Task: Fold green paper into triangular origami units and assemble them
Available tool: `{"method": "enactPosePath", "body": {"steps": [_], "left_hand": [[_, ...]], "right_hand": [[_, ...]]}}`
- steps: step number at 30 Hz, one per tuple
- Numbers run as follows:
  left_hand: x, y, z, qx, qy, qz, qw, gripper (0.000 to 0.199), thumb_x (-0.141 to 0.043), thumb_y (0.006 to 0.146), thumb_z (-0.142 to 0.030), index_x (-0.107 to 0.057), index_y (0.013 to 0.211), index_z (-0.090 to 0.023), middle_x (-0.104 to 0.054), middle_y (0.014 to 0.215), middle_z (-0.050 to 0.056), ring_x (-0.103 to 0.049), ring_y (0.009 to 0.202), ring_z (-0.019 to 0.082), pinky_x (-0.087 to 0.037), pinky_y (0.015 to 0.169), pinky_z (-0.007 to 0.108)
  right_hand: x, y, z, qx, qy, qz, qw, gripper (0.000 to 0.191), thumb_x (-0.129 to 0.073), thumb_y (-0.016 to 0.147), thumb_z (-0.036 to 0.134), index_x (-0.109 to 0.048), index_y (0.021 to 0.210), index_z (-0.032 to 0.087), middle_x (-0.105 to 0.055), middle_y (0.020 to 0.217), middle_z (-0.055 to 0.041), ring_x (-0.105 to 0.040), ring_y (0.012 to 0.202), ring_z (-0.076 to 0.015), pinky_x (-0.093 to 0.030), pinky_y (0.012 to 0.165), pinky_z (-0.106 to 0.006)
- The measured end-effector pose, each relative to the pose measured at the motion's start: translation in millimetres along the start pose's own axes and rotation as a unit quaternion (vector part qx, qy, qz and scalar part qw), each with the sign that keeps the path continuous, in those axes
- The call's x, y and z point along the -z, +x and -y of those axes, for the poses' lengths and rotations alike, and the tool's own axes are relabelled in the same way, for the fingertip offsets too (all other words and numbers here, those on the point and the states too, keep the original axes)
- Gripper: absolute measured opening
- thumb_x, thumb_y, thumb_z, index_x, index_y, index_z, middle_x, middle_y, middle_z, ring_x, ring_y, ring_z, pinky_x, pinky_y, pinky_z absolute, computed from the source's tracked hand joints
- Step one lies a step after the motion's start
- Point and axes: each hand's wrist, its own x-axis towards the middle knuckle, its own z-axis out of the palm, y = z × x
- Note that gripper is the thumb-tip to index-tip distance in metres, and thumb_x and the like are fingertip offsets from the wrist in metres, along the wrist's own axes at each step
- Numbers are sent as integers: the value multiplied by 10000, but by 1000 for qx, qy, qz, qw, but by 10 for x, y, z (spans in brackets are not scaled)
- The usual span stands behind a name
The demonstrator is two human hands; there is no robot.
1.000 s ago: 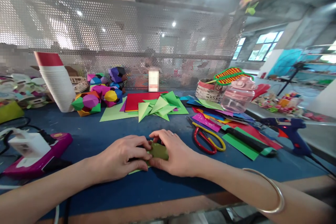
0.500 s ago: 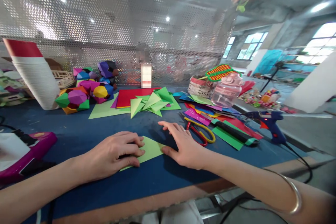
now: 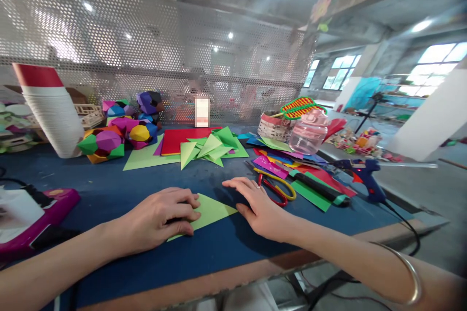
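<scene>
A folded light green paper (image 3: 213,211) lies on the blue tabletop (image 3: 153,272), its pointed corner toward the right. My left hand (image 3: 164,216) rests over its left part, fingers stretched out and pressing it down, so that part is hidden. At the paper's right tip is my right hand (image 3: 260,209), with thumb and fingers apart and nothing between them. Its thumb is beside the tip; whether it touches I cannot tell. Just behind the right hand lie scissors (image 3: 279,187) with red and yellow handles. Farther back sits a pile of folded green paper pieces (image 3: 209,148).
At the left stand a stack of paper cups (image 3: 54,116), paper polyhedra (image 3: 109,141) and a purple power strip (image 3: 54,209). To the right are a cutter knife (image 3: 321,187), a glue gun (image 3: 361,175), a pink bottle (image 3: 310,131) and a basket (image 3: 273,126).
My right hand has moved slightly right, its thumb sliding off the paper to the tip. The left hand keeps its place on the paper. The camera view has shifted a little.
</scene>
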Motion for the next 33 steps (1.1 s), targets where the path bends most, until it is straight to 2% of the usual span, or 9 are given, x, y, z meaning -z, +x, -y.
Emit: {"method": "enactPosePath", "body": {"steps": [4,7,10,13,16,19,24,29,33], "left_hand": [[-5,6,-4,-5,6,-8,1000,175,-560,1010,-330,-692,1033,-217,-665,1113,73,-640,1118,239,-492,952,316],[1,14,-21,-5,1,-8,1000,164,-560,1007,-307,-694,1005,-213,-661,1067,64,-644,1073,228,-487,961,325],[12,20,-44,3,4,-4,1000,141,-576,996,-288,-694,980,-212,-658,1047,56,-649,1017,218,-491,937,325],[20,18,-50,4,19,-5,1000,137,-589,990,-299,-696,1016,-218,-659,1107,71,-651,1041,232,-497,920,325],[20,19,-33,5,11,-8,1000,141,-588,991,-307,-700,1010,-224,-655,1110,71,-648,1061,233,-499,921,317],[20,33,-15,11,-16,-11,1000,140,-597,984,-312,-706,990,-225,-647,1087,65,-642,1077,228,-498,928,304],[38,60,-9,35,-30,3,999,135,-626,956,-306,-729,932,-223,-641,1154,66,-661,1004,205,-514,868,275],[54,68,43,39,-55,9,998,86,-699,907,-290,-750,961,-247,-661,1294,61,-643,1173,237,-494,972,310],[56,63,93,35,-63,21,997,166,-715,895,-286,-725,1054,-239,-676,1301,78,-628,1220,244,-475,1028,344]], "right_hand": [[-10,30,118,80,39,-56,994,368,-412,927,28,-592,1187,217,-601,1220,-100,-552,1139,-234,-431,1023,-459],[-31,59,304,159,30,-40,986,344,-391,943,30,-617,1138,200,-629,1162,-97,-576,1063,-218,-468,959,-402],[-54,95,425,173,-18,-26,984,304,-427,951,70,-619,1150,195,-635,1153,-97,-579,1051,-229,-467,955,-410],[16,145,345,120,-90,-46,988,290,-435,963,112,-613,1180,184,-621,1178,-106,-572,1087,-238,-450,992,-412],[227,152,73,-20,-183,-64,981,290,-431,979,165,-611,1206,171,-602,1210,-131,-581,1101,-245,-447,989,-396],[464,69,-246,-108,-212,-72,969,246,-460,960,212,-648,1088,119,-637,1061,-192,-618,990,-316,-458,891,-476],[633,-132,-561,-160,-167,-45,972,248,-603,869,267,-632,1096,171,-643,815,-58,-627,805,-242,-444,715,-348],[621,-153,-507,-162,-58,-35,984,471,-575,835,229,-515,1297,154,-577,750,12,-531,598,-161,-390,585,-297],[447,-61,-136,-145,70,-28,987,426,-510,899,320,-451,1302,194,-573,771,16,-566,627,-152,-443,566,-278]]}}
